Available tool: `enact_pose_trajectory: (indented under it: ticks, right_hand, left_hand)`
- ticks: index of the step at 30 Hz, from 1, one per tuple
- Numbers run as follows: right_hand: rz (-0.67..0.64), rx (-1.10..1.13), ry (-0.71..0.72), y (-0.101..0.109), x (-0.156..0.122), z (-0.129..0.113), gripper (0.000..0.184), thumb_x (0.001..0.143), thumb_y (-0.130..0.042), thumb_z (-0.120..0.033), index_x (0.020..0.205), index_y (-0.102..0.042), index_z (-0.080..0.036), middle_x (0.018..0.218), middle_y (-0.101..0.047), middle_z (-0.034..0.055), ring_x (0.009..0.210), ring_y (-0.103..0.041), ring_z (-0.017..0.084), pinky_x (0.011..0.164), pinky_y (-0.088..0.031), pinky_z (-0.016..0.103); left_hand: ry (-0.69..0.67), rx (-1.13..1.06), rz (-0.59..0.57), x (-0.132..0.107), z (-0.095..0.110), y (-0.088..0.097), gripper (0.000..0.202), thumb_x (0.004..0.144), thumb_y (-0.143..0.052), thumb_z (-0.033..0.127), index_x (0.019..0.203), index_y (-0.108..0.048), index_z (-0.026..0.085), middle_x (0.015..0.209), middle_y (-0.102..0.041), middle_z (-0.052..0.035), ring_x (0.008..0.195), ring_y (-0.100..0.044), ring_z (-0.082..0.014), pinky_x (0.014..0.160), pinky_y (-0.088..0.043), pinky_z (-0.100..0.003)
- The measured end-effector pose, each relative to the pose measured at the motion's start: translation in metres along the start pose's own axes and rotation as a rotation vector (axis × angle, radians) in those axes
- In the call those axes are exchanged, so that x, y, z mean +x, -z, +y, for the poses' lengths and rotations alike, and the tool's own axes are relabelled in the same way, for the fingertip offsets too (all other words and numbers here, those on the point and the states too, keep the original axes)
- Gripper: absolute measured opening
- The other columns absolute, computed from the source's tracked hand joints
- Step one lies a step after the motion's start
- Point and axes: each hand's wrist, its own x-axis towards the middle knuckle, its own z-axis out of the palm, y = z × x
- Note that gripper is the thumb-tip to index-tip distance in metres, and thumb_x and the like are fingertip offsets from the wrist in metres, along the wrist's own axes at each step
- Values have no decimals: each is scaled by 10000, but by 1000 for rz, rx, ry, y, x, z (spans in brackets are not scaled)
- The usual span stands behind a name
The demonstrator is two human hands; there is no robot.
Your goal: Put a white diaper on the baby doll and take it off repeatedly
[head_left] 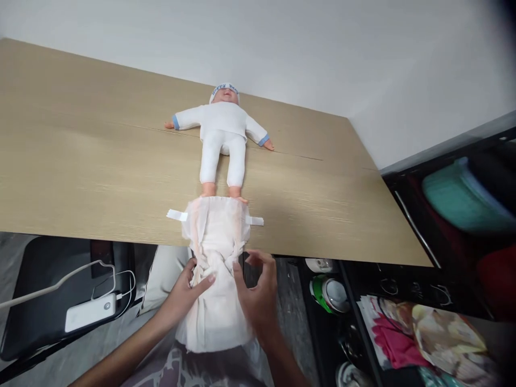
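A baby doll (223, 141) in a white suit and cap lies on its back on the wooden table (100, 177), feet toward me. A white diaper (216, 231) is spread open below its feet, its far end and two tabs on the table, its near half hanging over the table's front edge onto my lap. My left hand (186, 290) pinches the diaper's left side, thumb laid across the pad. My right hand (258, 293) grips the diaper's right side with curled fingers.
A white power bank (89, 313) with a cable lies on a black surface at lower left. To the right stand a green-rimmed can (330, 293), a black shelf with a teal item (459, 199), and pink and patterned cloths (403, 333). A white wall runs behind the table.
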Motion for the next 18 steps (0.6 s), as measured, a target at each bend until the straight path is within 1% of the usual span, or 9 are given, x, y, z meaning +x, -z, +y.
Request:
enact_pose_trajectory:
  ticks: [2, 4, 5, 7, 9, 12, 15, 16, 18]
  right_hand:
    - [-69, -46, 157, -4, 21, -9, 258, 1122, -692, -352, 1368, -703, -277, 1231, -766, 115, 1163, -739, 304, 1064, -632, 523]
    - [-201, -100, 281, -13, 46, -17, 387, 1151, -649, -349, 1529, -676, -273, 1438, -751, 142, 1424, -682, 335, 1233, -572, 575]
    - [-277, -134, 321, -20, 58, -20, 483, 1161, -639, -371, 1630, -624, -257, 1576, -698, 151, 1553, -606, 340, 1314, -518, 583]
    - [-404, -210, 354, -34, 76, -24, 664, 1173, -630, -428, 1782, -479, -209, 1807, -512, 157, 1727, -419, 342, 1421, -405, 574]
    - [-476, -280, 346, -46, 84, -23, 742, 1182, -614, -446, 1837, -392, -176, 1906, -362, 158, 1792, -299, 344, 1460, -338, 569]
    - [-526, -332, 316, -57, 85, -17, 691, 1200, -568, -405, 1834, -412, -180, 1936, -294, 149, 1816, -240, 342, 1479, -286, 585]
    - [-526, -348, 313, -60, 82, -12, 661, 1207, -548, -397, 1827, -434, -197, 1946, -265, 140, 1822, -227, 339, 1482, -271, 605]
    - [-519, -351, 315, -61, 81, -11, 658, 1209, -545, -400, 1828, -434, -205, 1947, -262, 139, 1821, -233, 338, 1479, -279, 608]
    - [-510, -354, 319, -61, 80, -11, 653, 1212, -541, -410, 1828, -435, -223, 1945, -267, 138, 1817, -249, 337, 1471, -299, 620]
  left_hand:
    - [5, 10, -13, -1, -4, -2, 829, 764, -987, 713, 1349, -634, 245, 1335, -813, -111, 1339, -741, -373, 1158, -611, -462]
    - [11, 42, -40, -3, -9, -2, 837, 792, -976, 708, 1397, -613, 257, 1319, -808, -102, 1337, -741, -369, 1144, -620, -464]
    - [18, 63, -61, -5, -10, 0, 833, 822, -960, 705, 1433, -602, 265, 1330, -805, -101, 1339, -741, -367, 1132, -626, -460]
    - [18, 132, -108, -10, -7, 9, 791, 890, -921, 687, 1490, -601, 283, 1390, -793, -102, 1370, -732, -357, 1136, -621, -436]
    - [-31, 276, -173, -14, 7, 26, 665, 971, -869, 640, 1503, -655, 303, 1443, -785, -90, 1389, -725, -338, 1155, -602, -400]
    - [-206, 629, -287, -17, 53, 58, 413, 1057, -800, 529, 1424, -795, 338, 1359, -826, -63, 1254, -774, -305, 1090, -606, -352]
    - [-437, 925, -429, -5, 113, 79, 320, 1122, -719, 446, 1416, -824, 375, 1307, -839, -56, 1207, -777, -291, 1076, -602, -358]
    - [-536, 972, -432, 4, 131, 80, 305, 1149, -674, 429, 1410, -819, 366, 1317, -833, -57, 1209, -770, -285, 1077, -602, -365]
    - [-763, 1038, -344, 31, 162, 75, 305, 1186, -600, 390, 1411, -796, 325, 1353, -814, -72, 1231, -749, -283, 1086, -598, -388]
